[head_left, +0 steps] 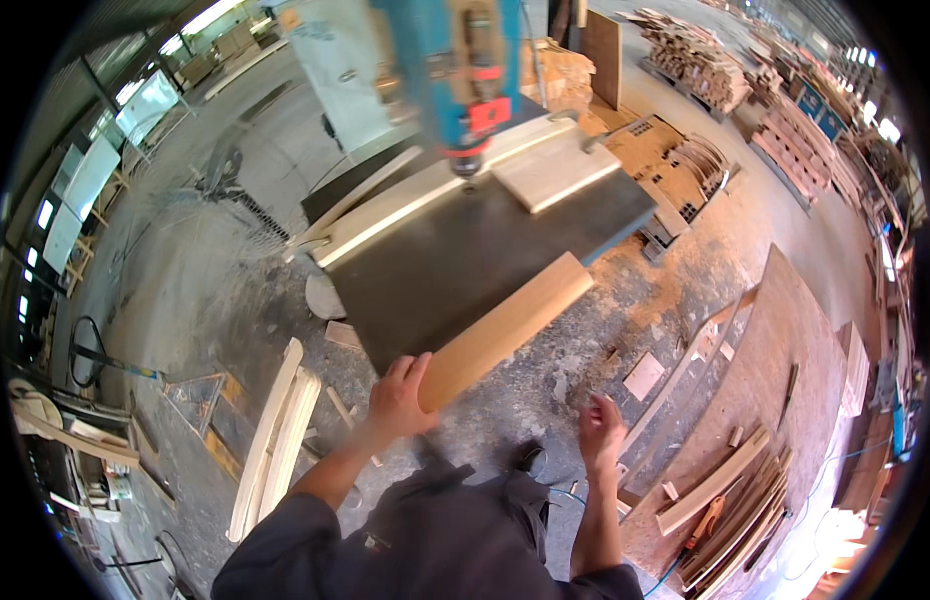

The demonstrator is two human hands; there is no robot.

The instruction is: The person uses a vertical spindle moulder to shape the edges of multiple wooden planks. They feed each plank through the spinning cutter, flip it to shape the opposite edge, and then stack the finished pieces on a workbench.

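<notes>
My left hand (400,398) is closed around the lower left end of a smooth wooden board (508,328). The board slants along the near edge of a dark machine table (425,290), its other end toward the right. Off to the right of the board, my right hand (602,432) is raised with curled fingers, apart from the table; whatever it may hold is hidden. Over the table hangs a blue machine head (455,80) with a red and black spindle (467,160), somewhat blurred. A pale wooden fence (395,212) crosses the table behind the spindle.
A flat pale board (557,170) lies at the fence's right end. Long wooden strips (275,440) lean at my left. At right, a brown sheet panel (775,360) carries curved wood pieces (740,525) and an orange-handled tool (707,520). Sawdust (645,290) covers the floor beside the table.
</notes>
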